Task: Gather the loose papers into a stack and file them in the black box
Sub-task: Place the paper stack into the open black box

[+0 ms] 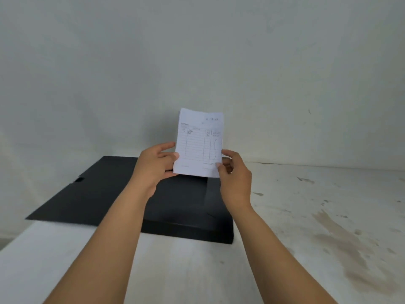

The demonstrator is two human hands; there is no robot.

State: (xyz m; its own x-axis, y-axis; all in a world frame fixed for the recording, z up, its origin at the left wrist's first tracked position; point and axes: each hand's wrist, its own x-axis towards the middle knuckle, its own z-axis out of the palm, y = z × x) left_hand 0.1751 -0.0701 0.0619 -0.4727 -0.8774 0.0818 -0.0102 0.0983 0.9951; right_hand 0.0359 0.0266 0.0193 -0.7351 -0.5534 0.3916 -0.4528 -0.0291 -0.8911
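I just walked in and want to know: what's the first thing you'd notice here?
The white stack of papers, a lined form with handwriting, held upright in the middle by the left hand and right hand. Right under it lies the black box, its lid flap spread open to the left, on a stained white table.

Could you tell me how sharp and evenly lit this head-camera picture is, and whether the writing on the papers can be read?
Head view: soft, even light with no glare; the papers, held upright by the left hand and right hand, show ruled lines but illegible handwriting; the black box is slightly blurred; wide-angle bending shows at the table edges.
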